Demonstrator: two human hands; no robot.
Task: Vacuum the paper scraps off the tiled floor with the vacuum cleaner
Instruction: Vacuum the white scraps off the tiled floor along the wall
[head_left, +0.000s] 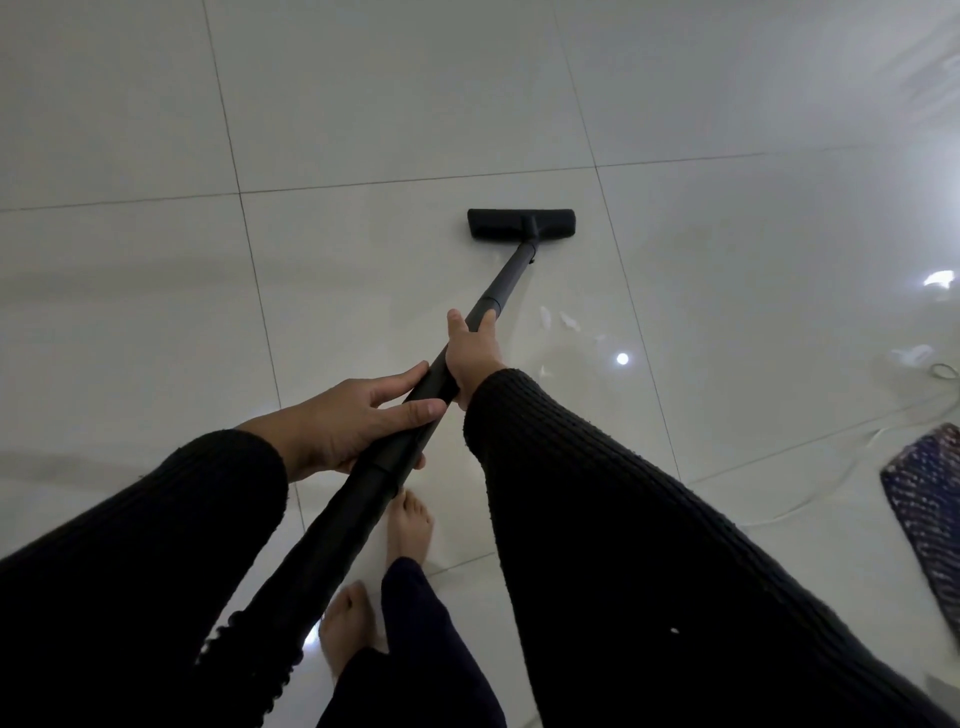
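Note:
A black vacuum wand (506, 283) runs from the lower left up to a flat black floor head (521, 223) resting on the glossy white tiled floor (363, 104). My right hand (472, 356) grips the wand higher up, fingers wrapped round the tube. My left hand (353, 421) holds it lower down, near a joint in the tube, thumb on top. Small white paper scraps (569, 322) lie on the tiles to the right of the wand, a little behind the floor head. Another scrap (911, 354) lies further right.
A dark patterned mat (930, 504) lies at the right edge. A thin white cord (852, 467) curves over the tiles beside it. My bare feet (408, 525) stand under the wand. Bright light reflections dot the floor at the right.

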